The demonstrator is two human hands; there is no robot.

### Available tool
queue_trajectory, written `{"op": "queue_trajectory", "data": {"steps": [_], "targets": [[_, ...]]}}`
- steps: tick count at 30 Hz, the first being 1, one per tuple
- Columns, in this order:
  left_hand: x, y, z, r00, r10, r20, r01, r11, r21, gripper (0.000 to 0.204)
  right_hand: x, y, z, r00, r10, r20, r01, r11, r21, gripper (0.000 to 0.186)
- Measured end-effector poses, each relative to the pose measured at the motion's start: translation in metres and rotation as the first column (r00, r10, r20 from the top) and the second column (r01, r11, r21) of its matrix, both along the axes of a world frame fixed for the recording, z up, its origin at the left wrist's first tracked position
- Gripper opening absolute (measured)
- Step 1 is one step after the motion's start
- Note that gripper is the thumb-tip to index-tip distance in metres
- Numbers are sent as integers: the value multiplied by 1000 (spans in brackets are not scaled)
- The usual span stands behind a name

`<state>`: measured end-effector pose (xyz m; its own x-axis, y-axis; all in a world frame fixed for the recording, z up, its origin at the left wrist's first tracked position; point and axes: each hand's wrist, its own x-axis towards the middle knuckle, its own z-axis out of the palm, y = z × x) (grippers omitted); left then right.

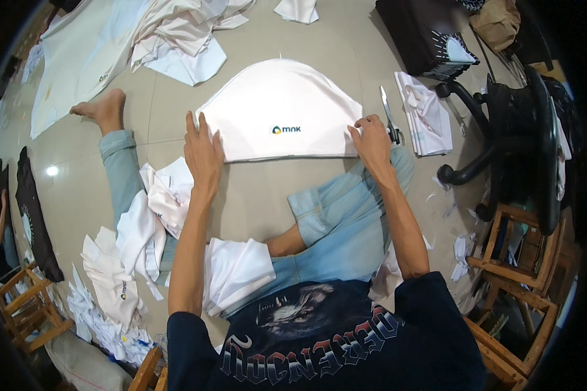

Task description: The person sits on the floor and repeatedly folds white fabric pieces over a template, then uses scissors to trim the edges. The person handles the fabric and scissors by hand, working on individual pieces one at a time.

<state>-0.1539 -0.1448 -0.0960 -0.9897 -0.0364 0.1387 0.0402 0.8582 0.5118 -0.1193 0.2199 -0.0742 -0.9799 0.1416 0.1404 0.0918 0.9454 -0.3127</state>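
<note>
A white, dome-topped cut fabric piece point(267, 98), shaped like a shirt sleeve panel, lies flat on the floor in front of me. A small printed logo sits near its straight lower edge. My left hand point(203, 153) rests at its left corner, fingers stretched out and apart, thumb touching the cloth. At the right corner my right hand point(374, 144) has its fingers bent, with thumb and forefinger closed on the fabric edge. Just beyond that hand lie scissors point(386, 104), their dark handles partly behind my fingers.
Folded white cloth point(427, 120) lies right of the scissors, near a black wheeled chair base point(466, 140). White fabric heaps point(182, 39) lie at the far left. Cloth pieces point(147, 228) lie over and beside my outstretched leg. Wooden stool frames point(522, 254) stand at right. A person point(0, 228) is at far left.
</note>
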Motion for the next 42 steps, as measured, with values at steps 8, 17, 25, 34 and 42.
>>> {"op": "queue_trajectory", "data": {"steps": [8,17,25,34,42], "targets": [[1,15,-59,982,-181,53,189,950,-247,91,-89,-11,-37,984,87,-157,-62,986,156,33],[-3,18,-51,976,-188,109,208,954,-216,100,-141,-22,-38,960,-71,-269,104,989,110,45],[-5,24,-31,967,-142,209,184,963,-196,102,-337,-72,-65,967,106,-232,-117,993,-35,65],[-1,17,-27,952,-136,273,189,965,-181,104,-406,-59,-43,997,10,-82,5,982,188,32],[-4,19,-36,948,-217,233,244,965,-95,108,-369,3,162,907,245,-341,-394,779,-488,44]]}}
